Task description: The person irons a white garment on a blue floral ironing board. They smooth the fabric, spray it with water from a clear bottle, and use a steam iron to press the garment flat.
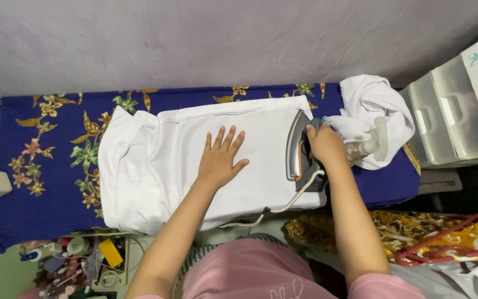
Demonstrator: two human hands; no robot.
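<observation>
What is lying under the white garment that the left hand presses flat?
Under the white garment lies a blue cloth with a gold flower pattern. The left hand rests on the garment. What supports the cloth is covered.

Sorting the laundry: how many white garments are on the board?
2. One white garment lies flat under the left hand; another is bunched at the right end. Others may be hidden.

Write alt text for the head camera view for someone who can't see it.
A person's left hand lies flat on a white garment spread over a blue floral cloth, while the right hand grips an iron tipped up on the garment's right edge. White plastic drawers stand at the right.
</observation>
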